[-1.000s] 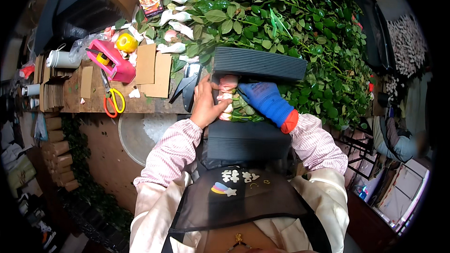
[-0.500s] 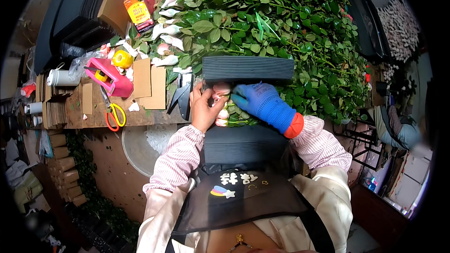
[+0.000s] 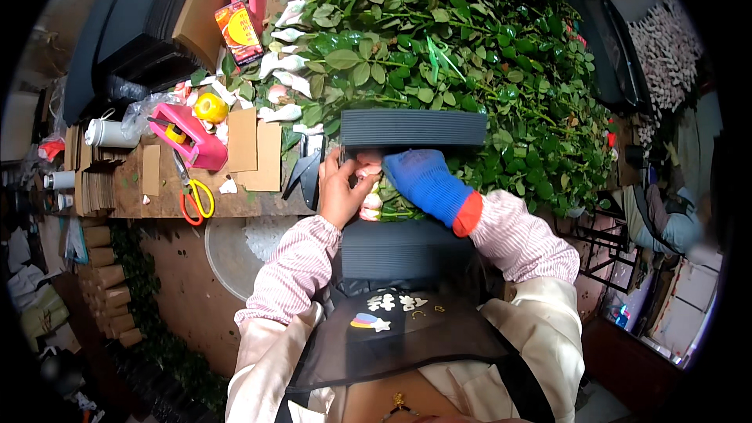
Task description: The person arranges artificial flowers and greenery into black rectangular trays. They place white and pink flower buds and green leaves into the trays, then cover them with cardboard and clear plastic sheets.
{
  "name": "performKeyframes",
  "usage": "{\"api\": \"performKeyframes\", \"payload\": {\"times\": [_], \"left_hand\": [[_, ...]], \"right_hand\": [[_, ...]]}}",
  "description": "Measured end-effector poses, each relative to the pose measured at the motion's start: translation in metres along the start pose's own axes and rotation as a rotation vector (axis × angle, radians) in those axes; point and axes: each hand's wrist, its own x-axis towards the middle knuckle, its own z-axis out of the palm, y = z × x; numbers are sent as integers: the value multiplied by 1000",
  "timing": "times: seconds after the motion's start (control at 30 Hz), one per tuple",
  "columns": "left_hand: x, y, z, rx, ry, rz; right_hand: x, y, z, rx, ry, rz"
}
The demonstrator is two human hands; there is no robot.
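Observation:
Pale pink roses (image 3: 370,205) lie heads-left between two sides of ribbed dark-grey wrapping, the upper panel (image 3: 413,128) and the lower panel (image 3: 407,251). My bare left hand (image 3: 341,190) is closed around the left end of the row, thumb and fingers on a rose head. From the right, my right hand (image 3: 419,180) in a blue glove with an orange cuff reaches in beside the same roses. Its fingers are curled downward, and whatever they grip is hidden under the glove and the upper panel. Green stems show just below the glove.
Leafy rose stems (image 3: 486,55) cover the table beyond. To the left are a black stapler (image 3: 307,168), cardboard pieces (image 3: 262,158), scissors (image 3: 192,194), a pink tape dispenser (image 3: 190,141) and a white lidded cup (image 3: 110,133). A round pale basin (image 3: 235,254) sits below the table edge.
My right glove has shifted slightly left and down, its fingers tucked further in by the roses. The left hand stays at the rose heads. The whole view has shifted a little.

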Motion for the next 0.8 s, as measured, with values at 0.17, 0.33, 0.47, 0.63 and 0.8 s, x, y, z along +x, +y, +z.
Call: {"api": "performKeyframes", "payload": {"times": [0.17, 0.33, 0.47, 0.63, 0.8], "left_hand": [[3, 2, 3, 11, -9, 42], [-1, -6, 0, -20, -38, 16], [26, 4, -81, -252, -15, -54], [190, -36, -248, 430, 818, 476], [257, -42, -367, 1003, 793, -80]], "right_hand": [[-9, 9, 29, -35, 51, -89], [-20, 30, 6, 197, 20, -167], [-48, 18, -64, 484, 144, -145], [-65, 8, -97, 588, 75, -6], [-62, 5, -84, 496, 190, -232]]}}
